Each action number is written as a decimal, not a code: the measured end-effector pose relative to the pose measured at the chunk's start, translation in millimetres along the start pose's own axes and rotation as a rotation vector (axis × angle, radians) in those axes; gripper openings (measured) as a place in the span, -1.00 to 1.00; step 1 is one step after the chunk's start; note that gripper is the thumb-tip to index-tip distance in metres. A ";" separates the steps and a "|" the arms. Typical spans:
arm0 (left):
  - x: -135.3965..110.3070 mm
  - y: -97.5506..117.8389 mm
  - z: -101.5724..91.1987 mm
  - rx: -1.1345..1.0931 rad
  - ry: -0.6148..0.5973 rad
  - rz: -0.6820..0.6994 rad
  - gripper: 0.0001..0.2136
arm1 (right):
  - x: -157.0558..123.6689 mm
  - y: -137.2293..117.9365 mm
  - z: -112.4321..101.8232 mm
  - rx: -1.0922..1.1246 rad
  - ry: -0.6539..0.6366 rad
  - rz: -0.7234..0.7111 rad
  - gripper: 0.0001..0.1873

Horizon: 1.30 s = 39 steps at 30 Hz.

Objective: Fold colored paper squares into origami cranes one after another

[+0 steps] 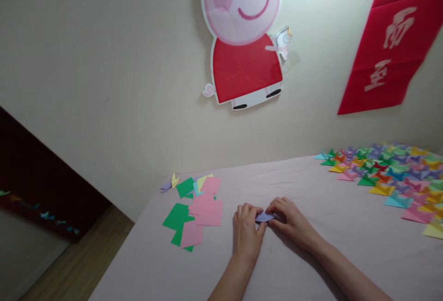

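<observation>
- Bare forearms [230, 280] slant inward from the bottom edge.
- Left hand [247, 229] and right hand [291, 220], fingers [255, 210] curled, pinch opposite ends of folded lilac paper [265, 217], lower centre.

A pink sheet [145, 268] bears paper squares [209, 211] and folded figures [398, 200].

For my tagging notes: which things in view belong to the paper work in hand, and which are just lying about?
Belonging:
purple paper, in left hand and right hand
loose sheets, likely stock
folded papers, likely same work

Just around:
pig cutout, on wall
red banner, on wall
</observation>
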<state>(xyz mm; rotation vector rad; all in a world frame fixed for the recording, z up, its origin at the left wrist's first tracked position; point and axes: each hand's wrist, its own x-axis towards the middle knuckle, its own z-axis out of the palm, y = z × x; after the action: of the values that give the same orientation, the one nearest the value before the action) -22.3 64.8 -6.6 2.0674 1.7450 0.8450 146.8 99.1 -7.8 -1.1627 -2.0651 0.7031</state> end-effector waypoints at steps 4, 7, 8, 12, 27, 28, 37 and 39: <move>0.5 0.9 -0.7 -0.012 0.017 0.010 -0.81 | -0.4 0.9 0.0 0.023 0.008 -0.017 -0.94; 1.1 0.0 -0.3 -0.024 0.021 0.007 -0.85 | -0.6 1.1 -0.3 0.035 0.018 -0.028 -0.91; 1.3 -0.3 -0.2 -0.027 0.019 0.004 -0.85 | -0.6 1.1 -0.4 0.037 0.021 -0.029 -0.91; 1.2 0.0 -0.9 -0.041 0.008 0.007 -0.83 | -0.2 1.5 -1.1 0.028 0.016 -0.047 -0.89; 4.0 2.7 -8.7 -0.039 0.035 0.002 -0.87 | 1.0 4.8 0.3 0.017 0.019 -0.059 -0.87; 4.1 2.4 -8.3 -0.047 0.035 0.002 -0.87 | 1.0 4.2 0.3 0.015 0.014 -0.066 -0.86; 4.6 1.4 -4.9 -0.119 0.039 -0.009 -0.88 | 0.8 4.6 0.1 0.019 0.064 -0.032 -0.78; 5.6 0.4 -5.4 -0.152 0.030 -0.026 -0.89 | 0.9 6.6 0.1 0.032 0.103 -0.008 -0.78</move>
<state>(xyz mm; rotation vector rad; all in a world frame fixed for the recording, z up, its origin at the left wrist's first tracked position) -24.8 69.4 -0.8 1.9402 1.6638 0.9734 149.8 102.9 -12.4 -1.1481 -1.9656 0.6565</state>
